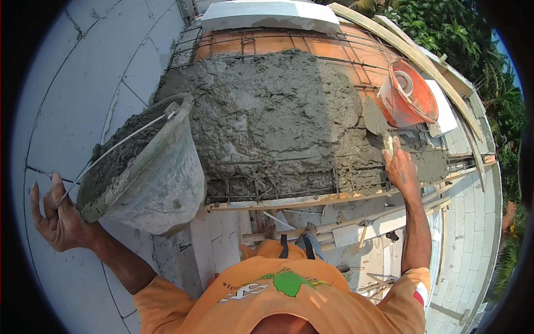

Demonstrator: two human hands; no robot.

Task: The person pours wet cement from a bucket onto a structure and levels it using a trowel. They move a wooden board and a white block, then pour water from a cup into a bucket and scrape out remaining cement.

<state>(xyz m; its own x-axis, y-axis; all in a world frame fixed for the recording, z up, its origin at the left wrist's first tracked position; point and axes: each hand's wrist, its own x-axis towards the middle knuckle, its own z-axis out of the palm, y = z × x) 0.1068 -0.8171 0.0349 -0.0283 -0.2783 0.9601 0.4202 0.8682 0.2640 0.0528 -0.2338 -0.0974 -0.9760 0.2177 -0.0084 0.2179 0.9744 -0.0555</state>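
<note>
My left hand (62, 220) is at the near-left rim of a grey, mortar-caked bucket (161, 183), its fingers around the thin wire handle (119, 143). The bucket tips toward the left, and wet grey concrete (125, 146) fills its mouth. In my right hand (400, 167) is a trowel (376, 118), gripped by its handle, with the pointed blade over the right edge of the spread concrete (272, 111). That wet layer lies rough and lumpy over steel bars, some of which show along its near edge.
An orange bucket (406, 103) leans beyond the trowel, beside a white block (443, 111). Bare rebar crosses an orange board (328, 47) at the far side, under a long pale block (270, 15). A block wall (72, 100) rises at left. Timber (411, 44) edges the far right.
</note>
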